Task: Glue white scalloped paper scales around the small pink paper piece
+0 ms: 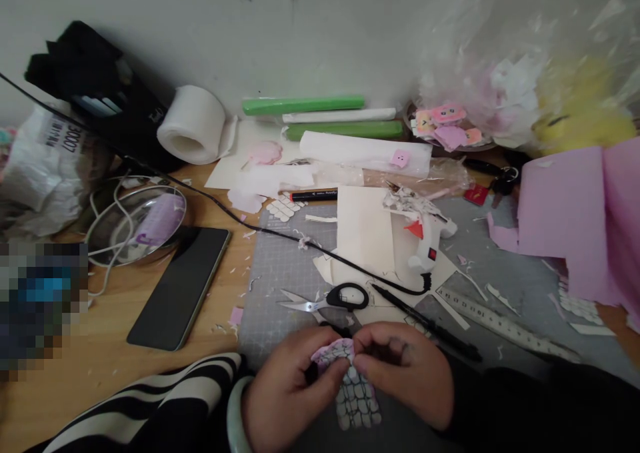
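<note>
Between my two hands is a small pink piece covered in rows of pale, scale-like patches (pixel 358 399), its upper end curled over. My left hand (pixel 295 389) pinches the curled pink end between thumb and fingers, a pale bangle on its wrist. Against the same piece, near its upper right edge, my right hand (pixel 405 373) presses thumb and fingertips together. Scissors (pixel 345 297) with black handles lie partly open just beyond my hands. A black pen (pixel 425 319) rests slantwise behind my right hand. The white hot glue gun (pixel 427 246) sits farther back.
A grey cutting mat (pixel 280 259) carries paper scraps and a ruler (pixel 505 326). A black cord (pixel 215 203) crosses it from the left. Leftward are a phone (pixel 180 289), a clear bowl (pixel 135 223) and a paper roll (pixel 193 126). Pink sheets (pixel 563 206) stand at right.
</note>
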Demonstrator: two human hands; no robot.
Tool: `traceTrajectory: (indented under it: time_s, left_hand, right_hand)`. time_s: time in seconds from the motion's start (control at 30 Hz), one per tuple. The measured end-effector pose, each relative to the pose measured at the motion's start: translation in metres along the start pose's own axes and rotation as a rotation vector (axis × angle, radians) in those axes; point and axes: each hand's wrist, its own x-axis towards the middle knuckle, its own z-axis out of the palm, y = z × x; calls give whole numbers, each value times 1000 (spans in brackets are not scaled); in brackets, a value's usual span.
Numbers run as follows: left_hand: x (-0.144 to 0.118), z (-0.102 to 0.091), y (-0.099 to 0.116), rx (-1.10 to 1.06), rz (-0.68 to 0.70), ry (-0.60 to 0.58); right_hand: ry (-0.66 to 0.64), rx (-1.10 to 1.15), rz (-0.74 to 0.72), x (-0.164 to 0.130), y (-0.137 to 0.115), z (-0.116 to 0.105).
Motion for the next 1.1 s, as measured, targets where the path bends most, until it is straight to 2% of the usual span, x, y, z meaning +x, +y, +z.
traceTrajectory:
  time_s: [0.1, 0.17, 0.4, 0.47, 0.6, 0.67, 0.8, 0.93, 1.1]
  left_hand:
    - [-1, 0, -3, -111, -47, 15]
    - [-2, 0, -4, -205, -87, 16]
    - [1, -3, -1, -435, -189, -4]
    - [3, -4, -2, -438, -175, 0]
    - [4, -6, -5, -351, -36, 49]
    - [5, -6, -5, -333, -20, 63]
    - [5, -4, -6, -385, -123, 52]
    - [5, -1, -6, -616, -246, 73]
    - [6, 3, -8, -861, -294, 82]
  right_hand:
    - [-63, 110, 42, 2, -2, -4]
    - [-57, 143, 37, 3, -3, -6]
    - [-65, 72, 24, 2, 2, -5]
    - [-71, 80, 4, 3, 4, -5]
    - [-54, 72, -40, 3, 6, -6]
    - [-55, 82, -56, 3, 7, -5]
    - [-58, 94, -98, 2, 7, -4]
    - [-44, 38, -113, 1, 5, -4]
    - [-34, -1, -150, 0, 2, -4]
